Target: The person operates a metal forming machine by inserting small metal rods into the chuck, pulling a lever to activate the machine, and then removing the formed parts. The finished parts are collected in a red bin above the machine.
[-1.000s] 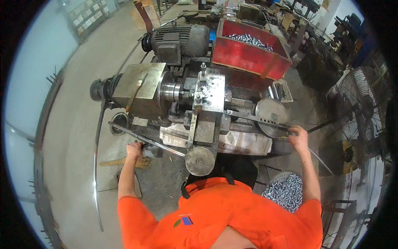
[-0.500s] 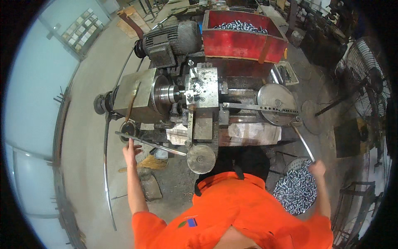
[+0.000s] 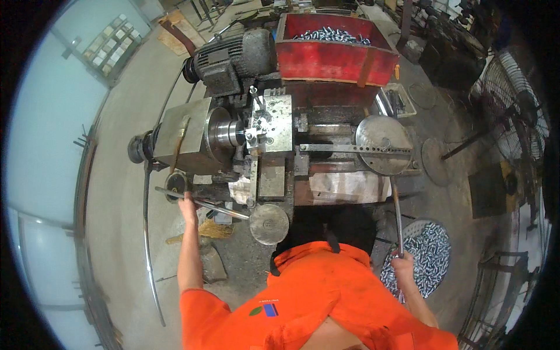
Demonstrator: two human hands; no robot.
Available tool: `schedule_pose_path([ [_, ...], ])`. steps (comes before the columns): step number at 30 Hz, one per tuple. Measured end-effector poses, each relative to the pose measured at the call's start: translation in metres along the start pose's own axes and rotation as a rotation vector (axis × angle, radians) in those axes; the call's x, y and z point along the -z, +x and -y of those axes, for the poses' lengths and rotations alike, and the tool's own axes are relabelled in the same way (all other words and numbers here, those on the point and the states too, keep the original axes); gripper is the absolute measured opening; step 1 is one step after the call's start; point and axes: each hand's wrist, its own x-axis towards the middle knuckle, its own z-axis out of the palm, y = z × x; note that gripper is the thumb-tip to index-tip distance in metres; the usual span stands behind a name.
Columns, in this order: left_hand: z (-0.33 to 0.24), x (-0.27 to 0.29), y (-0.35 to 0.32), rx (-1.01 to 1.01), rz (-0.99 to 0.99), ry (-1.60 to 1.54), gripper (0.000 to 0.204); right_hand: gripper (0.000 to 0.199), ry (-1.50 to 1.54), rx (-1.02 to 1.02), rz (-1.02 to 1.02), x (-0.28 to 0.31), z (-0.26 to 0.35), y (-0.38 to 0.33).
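My right hand (image 3: 403, 267) is closed around the lower end of a long steel lever (image 3: 398, 213). This lever runs up to a round metal disc (image 3: 383, 143) on the right of a small lathe. My left hand (image 3: 188, 209) is closed on a second steel lever (image 3: 224, 210), close to its outer end, with the fingers partly hidden. That lever ends at a smaller round disc (image 3: 269, 224) at the front. Between the levers, a tool block (image 3: 274, 123) sits just right of the spindle chuck (image 3: 226, 133). Any workpiece between them is too small to make out.
A red bin (image 3: 335, 63) of small shiny metal parts stands behind the lathe, beside a dark motor (image 3: 233, 61). A round basket (image 3: 423, 256) of similar parts is near my right hand. A brush (image 3: 181, 140) stands in a pot (image 3: 176, 185). A fan (image 3: 513, 108) is at the right.
My right hand has swung its lever left, toward my body. The tool block has shifted slightly left, nearer the chuck. My left hand has moved up a little onto its lever.
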Motion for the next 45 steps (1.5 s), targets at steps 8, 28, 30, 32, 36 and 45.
schedule_pose_path([
  [8, -0.022, 0.005, -0.016, 0.02, 0.085, 0.029, 0.03, 0.041, -0.457, 0.161, -0.184, 0.054, 0.015, 0.043],
  [28, 0.083, 0.027, 0.006, -0.375, 0.404, 1.355, 0.046, 0.069, -0.587, 0.557, -0.391, -0.006, 0.005, 0.132],
  [30, 0.08, 0.01, -0.003, -0.348, 0.46, 1.586, 0.047, 0.056, -0.588, 0.43, -0.31, -0.023, -0.001, 0.115],
  [32, 0.098, 0.0, -0.013, -0.294, 0.232, 1.451, 0.046, 0.047, -0.548, 0.445, -0.278, -0.033, -0.005, 0.105],
  [36, 0.175, -0.037, -0.02, -0.141, -0.032, 1.108, 0.047, 0.036, -0.51, 0.43, -0.184, -0.046, 0.02, 0.098],
  [45, 0.098, 0.007, -0.008, -0.238, 0.506, 1.441, 0.051, 0.028, -0.519, 0.764, -0.18, -0.029, 0.153, 0.106],
])
